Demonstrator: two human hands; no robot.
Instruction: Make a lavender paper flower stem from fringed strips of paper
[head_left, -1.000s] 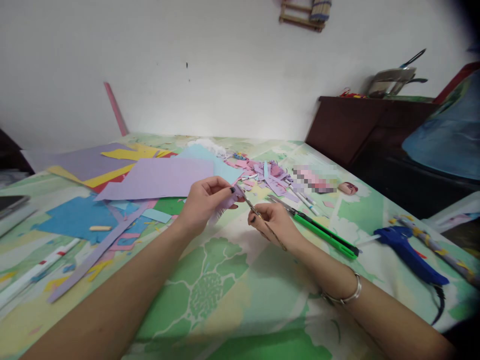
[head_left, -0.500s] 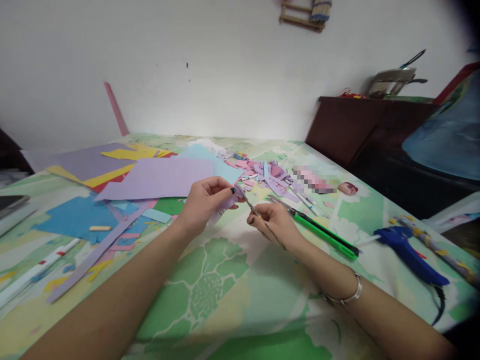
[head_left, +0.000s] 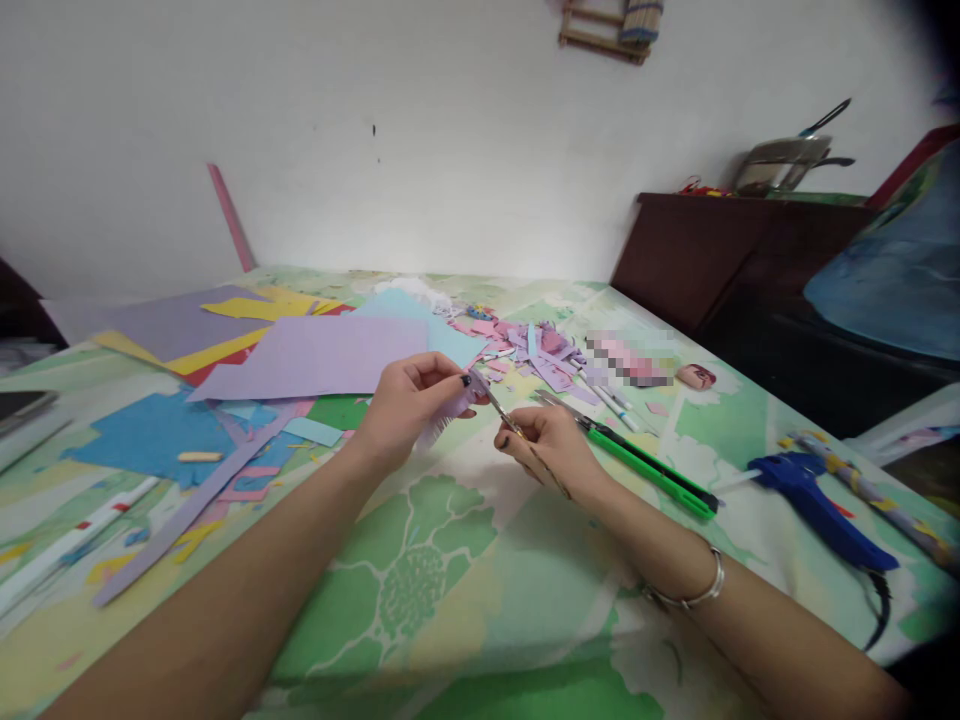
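Flowered tablecloth (head_left: 517,570) | left grip (head_left: 405,405) pinching fringed paper (head_left: 448,410) | right grip (head_left: 553,448) around scissors (head_left: 501,407) | pot (head_left: 780,167): contents unclear

One near head-worn view, forward and down over table (head_left: 525,600) toward wall (head_left: 480,150).

The wall (head_left: 480,130) is plain and white, with a small dark mark (head_left: 374,130) on it. Up high, there is a little wooden frame (head_left: 606,48). A dark red-brown cabinet (head_left: 686,240) stands on the right. The flowery tablecloth (head_left: 540,630) is green, white and yellow. The wall looks brightest low in the middle.
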